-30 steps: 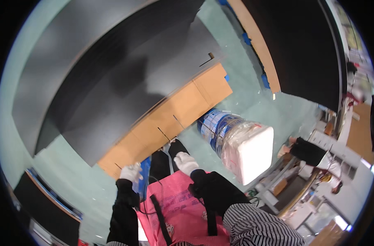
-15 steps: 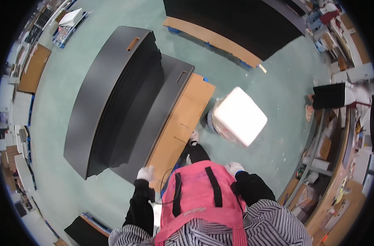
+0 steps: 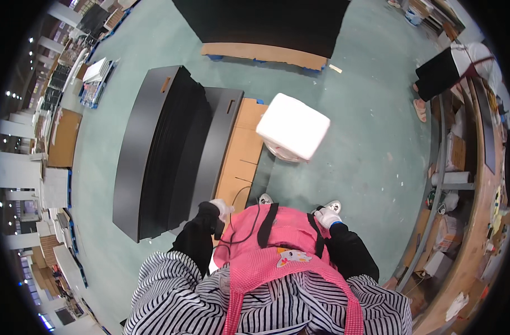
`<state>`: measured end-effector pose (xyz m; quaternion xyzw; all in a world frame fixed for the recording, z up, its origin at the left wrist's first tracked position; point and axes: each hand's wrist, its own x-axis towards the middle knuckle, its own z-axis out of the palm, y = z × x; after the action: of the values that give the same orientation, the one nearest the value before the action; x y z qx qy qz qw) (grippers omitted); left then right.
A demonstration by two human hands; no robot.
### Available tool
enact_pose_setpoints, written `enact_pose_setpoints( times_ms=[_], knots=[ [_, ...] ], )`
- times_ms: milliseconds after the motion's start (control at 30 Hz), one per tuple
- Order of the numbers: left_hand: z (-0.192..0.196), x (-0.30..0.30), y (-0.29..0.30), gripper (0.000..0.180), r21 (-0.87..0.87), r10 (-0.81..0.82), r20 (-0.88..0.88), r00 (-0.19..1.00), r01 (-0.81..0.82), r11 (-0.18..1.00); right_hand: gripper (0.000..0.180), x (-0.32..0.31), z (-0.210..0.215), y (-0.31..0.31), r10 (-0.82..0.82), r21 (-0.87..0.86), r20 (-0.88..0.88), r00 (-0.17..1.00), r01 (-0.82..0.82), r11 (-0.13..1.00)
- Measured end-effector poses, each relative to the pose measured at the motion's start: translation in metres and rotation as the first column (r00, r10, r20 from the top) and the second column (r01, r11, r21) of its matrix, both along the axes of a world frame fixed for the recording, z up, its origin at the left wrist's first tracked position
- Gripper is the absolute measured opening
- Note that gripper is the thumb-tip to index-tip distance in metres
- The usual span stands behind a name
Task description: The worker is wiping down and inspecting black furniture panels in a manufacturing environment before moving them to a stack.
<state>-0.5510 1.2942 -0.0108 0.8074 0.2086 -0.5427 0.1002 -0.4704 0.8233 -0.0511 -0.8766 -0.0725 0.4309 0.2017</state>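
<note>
My left hand (image 3: 223,209), in a white glove, is low beside the cardboard sheet (image 3: 241,146) at the near end of the dark grey panels. It appears loosely open and holds nothing I can see. My right hand (image 3: 326,216), also white-gloved, hangs against the right side of my pink apron (image 3: 291,223); its fingers are too unclear to read. A thin black cord (image 3: 256,218) loops over the apron near my left hand. Left of me, a stack of dark grey panels (image 3: 136,151) with cut-out handle slots leans up from a flat panel (image 3: 218,142) on the cardboard.
A white block-like stool or bin (image 3: 293,127) stands ahead of me. Beyond it is a black panel stack (image 3: 266,25) on cardboard. A person (image 3: 436,72) stands far right by a long workbench (image 3: 478,184). Boards and pallets (image 3: 62,137) line the left side.
My view has turned and shifted, so the panels, white block and person sit differently in the picture. My feet now show below the apron, and both hands stay low at my sides.
</note>
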Motion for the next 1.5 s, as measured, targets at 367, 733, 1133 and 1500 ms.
enact_pose_setpoints(
  times_ms=[367,733,1133,1500],
  knots=[
    [0.003,0.158,-0.310,0.066,-0.161,-0.572,0.036,0.819,0.570,0.806,0.048,-0.059,-0.022,-0.316,-0.675,0.007,0.265,0.689,0.698,0.716],
    [0.042,0.291,-0.545,0.059,-0.071,-0.867,0.298,0.399,0.915,0.397,0.034,-0.270,-0.077,-0.456,-0.755,-0.337,0.202,0.624,0.768,0.544],
    [-0.018,0.388,-0.840,0.063,-0.113,-0.887,0.385,0.255,0.967,0.229,0.046,-0.239,-0.031,-0.438,-0.896,-0.104,-0.397,0.201,0.960,0.262],
    [0.024,0.448,-0.944,0.059,-0.383,-0.736,0.521,0.433,0.889,0.253,0.031,-0.092,-0.076,-0.765,-0.734,-0.285,-0.313,0.602,0.678,0.677]
  ],
)
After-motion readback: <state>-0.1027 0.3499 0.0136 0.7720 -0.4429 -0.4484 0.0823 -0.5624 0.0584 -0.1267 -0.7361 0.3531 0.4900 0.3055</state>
